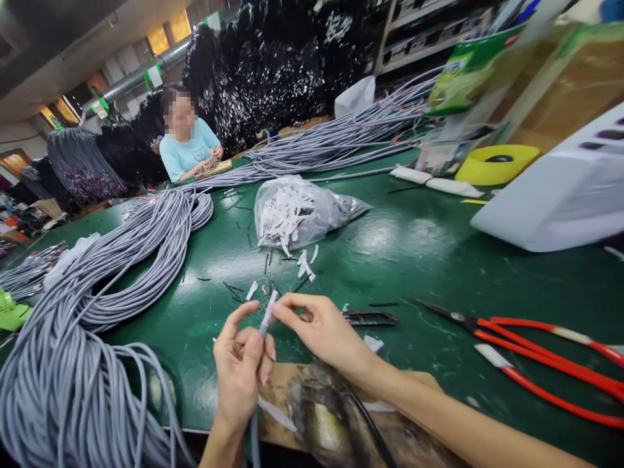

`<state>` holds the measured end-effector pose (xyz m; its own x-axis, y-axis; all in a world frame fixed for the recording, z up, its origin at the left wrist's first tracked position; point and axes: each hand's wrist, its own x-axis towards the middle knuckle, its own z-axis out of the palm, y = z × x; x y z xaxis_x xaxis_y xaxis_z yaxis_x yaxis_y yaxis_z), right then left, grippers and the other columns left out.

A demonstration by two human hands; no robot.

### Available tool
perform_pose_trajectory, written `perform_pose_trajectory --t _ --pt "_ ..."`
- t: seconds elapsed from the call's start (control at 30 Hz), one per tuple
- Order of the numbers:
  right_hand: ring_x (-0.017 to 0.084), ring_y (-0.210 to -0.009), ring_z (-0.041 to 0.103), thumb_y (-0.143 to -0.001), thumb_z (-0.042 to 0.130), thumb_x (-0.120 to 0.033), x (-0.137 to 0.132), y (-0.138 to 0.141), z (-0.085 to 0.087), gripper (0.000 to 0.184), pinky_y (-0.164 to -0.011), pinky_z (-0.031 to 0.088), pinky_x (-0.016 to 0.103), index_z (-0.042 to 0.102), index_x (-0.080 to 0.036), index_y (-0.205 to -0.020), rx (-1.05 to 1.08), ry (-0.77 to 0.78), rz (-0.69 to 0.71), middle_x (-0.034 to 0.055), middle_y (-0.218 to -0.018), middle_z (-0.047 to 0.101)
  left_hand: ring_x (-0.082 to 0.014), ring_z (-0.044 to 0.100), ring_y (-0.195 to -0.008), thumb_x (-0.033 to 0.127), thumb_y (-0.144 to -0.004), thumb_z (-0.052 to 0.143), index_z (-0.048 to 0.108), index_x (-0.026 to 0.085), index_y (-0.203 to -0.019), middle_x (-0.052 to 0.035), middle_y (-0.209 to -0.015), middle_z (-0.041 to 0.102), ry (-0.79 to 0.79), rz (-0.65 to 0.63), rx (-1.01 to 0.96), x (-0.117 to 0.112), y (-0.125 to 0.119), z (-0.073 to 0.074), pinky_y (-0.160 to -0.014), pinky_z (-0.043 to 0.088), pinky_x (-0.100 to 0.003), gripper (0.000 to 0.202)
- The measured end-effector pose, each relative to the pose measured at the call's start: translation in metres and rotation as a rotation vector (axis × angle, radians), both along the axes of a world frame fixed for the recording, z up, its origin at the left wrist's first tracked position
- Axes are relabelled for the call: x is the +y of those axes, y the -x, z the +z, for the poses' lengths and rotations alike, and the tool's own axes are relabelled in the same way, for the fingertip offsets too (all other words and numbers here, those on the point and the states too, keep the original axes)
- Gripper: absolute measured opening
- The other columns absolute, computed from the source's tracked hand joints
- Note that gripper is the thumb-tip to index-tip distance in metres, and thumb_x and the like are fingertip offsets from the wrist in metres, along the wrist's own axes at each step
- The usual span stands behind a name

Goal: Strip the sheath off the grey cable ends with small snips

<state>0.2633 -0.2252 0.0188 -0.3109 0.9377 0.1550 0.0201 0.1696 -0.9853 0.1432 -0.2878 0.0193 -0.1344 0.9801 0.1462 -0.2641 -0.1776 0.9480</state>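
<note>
My left hand (242,366) grips the end of a grey cable (264,324) that runs down past my wrist and off the table's near edge. My right hand (319,327) pinches the cable's tip from the right, at a small white piece near the end. Both hands hover over the near part of a green table (414,253). Behind them lie small white paper strips (306,263) and thin black offcuts. A dark pair of small clippers (370,318) lies just right of my right hand.
A big bundle of grey cables (97,305) fills the left. A clear bag of white strips (297,211) sits mid-table. Red-handled pliers (536,354) lie at right, a white device (565,188) and yellow ring (494,162) beyond. A person (188,140) works at the far end.
</note>
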Motion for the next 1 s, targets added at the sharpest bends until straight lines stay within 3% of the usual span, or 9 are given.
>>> perform_pose_trajectory --t 0.1,0.2,0.3,0.47,0.7,0.8,0.9,0.93,1.0 --pt "0.007 -0.048 0.035 -0.075 0.052 -0.049 0.002 -0.003 0.005 0.036 -0.042 0.029 0.021 0.058 -0.013 -0.075 0.141 0.002 -0.135 0.0013 -0.069 0.052 0.0011 0.027 -0.031 0.035 -0.081 0.061 0.051 0.022 -0.106 0.0062 -0.054 0.053 -0.003 -0.004 -0.023 0.000 0.001 0.000 -0.032 0.019 -0.009 0.031" --pt "0.003 -0.041 0.029 -0.073 0.058 -0.049 -0.003 -0.006 0.012 0.042 -0.037 0.024 0.020 0.062 -0.013 -0.094 0.154 -0.010 0.103 0.0036 -0.082 0.057 0.0018 0.024 -0.031 0.035 -0.081 0.061 0.048 0.022 -0.100 0.0066 -0.053 0.053 0.006 -0.052 -0.052 0.000 0.002 -0.001 -0.032 0.016 -0.008 0.027" --pt "0.007 -0.046 0.042 -0.074 0.062 -0.039 -0.006 -0.007 0.013 0.027 -0.042 0.032 0.021 0.067 -0.013 -0.077 0.074 -0.138 0.223 0.0033 -0.069 0.060 0.0025 0.019 -0.030 0.036 -0.079 0.063 0.047 0.022 -0.095 0.0073 -0.052 0.051 0.043 -0.101 -0.109 0.000 0.005 -0.003 -0.030 0.012 -0.007 0.027" --pt "0.011 -0.054 0.051 -0.076 0.057 -0.019 -0.007 -0.008 0.012 0.015 -0.051 0.037 0.022 0.067 -0.015 -0.066 0.031 -0.363 0.084 0.0026 -0.062 0.062 0.0033 0.011 -0.031 0.038 -0.076 0.066 0.058 0.019 -0.099 0.0075 -0.051 0.045 0.099 -0.148 -0.151 0.000 0.013 -0.003 -0.028 0.009 -0.008 0.031" --pt "0.014 -0.062 0.056 -0.075 0.055 -0.027 -0.004 -0.002 0.006 0.019 -0.054 0.043 0.022 0.067 -0.013 -0.070 -0.037 -0.048 0.340 0.0042 -0.068 0.065 0.0025 0.017 -0.031 0.043 -0.079 0.061 0.067 0.019 -0.106 0.0057 -0.051 0.039 0.073 -0.317 -0.067 -0.002 0.022 0.003 -0.028 0.013 -0.010 0.036" --pt "0.015 -0.061 0.055 -0.076 0.049 -0.023 0.002 -0.005 0.003 0.021 -0.056 0.043 0.024 0.065 -0.014 -0.065 -0.159 -0.248 0.100 0.0057 -0.066 0.064 0.0025 0.021 -0.030 0.041 -0.080 0.060 0.070 0.020 -0.095 0.0061 -0.049 0.039 0.067 -0.345 0.001 -0.008 0.029 0.002 -0.029 0.016 -0.009 0.027" --pt "0.014 -0.056 0.051 -0.078 0.047 -0.024 0.005 -0.011 0.004 0.022 -0.053 0.040 0.025 0.063 -0.014 -0.066 -0.197 -0.388 -0.210 0.0059 -0.065 0.062 0.0022 0.022 -0.030 0.039 -0.079 0.062 0.069 0.018 -0.084 0.0061 -0.047 0.042 0.065 -0.257 0.037 -0.015 0.038 0.002 -0.029 0.017 -0.009 0.023" --pt "0.012 -0.052 0.048 -0.079 0.047 -0.026 0.005 -0.012 0.005 0.023 -0.050 0.039 0.024 0.063 -0.014 -0.068 -0.163 -0.368 -0.221 0.0052 -0.064 0.060 0.0020 0.023 -0.030 0.040 -0.078 0.063 0.068 0.017 -0.082 0.0058 -0.047 0.043 0.081 -0.220 0.060 -0.017 0.041 0.002 -0.029 0.018 -0.009 0.024" --pt "0.009 -0.044 0.038 -0.080 0.049 -0.033 0.001 -0.012 0.008 0.026 -0.041 0.031 0.021 0.064 -0.013 -0.072 -0.075 -0.273 -0.066 0.0017 -0.058 0.055 0.0015 0.026 -0.029 0.042 -0.076 0.064 0.066 0.014 -0.080 0.0050 -0.047 0.046 0.147 -0.164 0.125 -0.019 0.043 0.003 -0.029 0.020 -0.010 0.029"
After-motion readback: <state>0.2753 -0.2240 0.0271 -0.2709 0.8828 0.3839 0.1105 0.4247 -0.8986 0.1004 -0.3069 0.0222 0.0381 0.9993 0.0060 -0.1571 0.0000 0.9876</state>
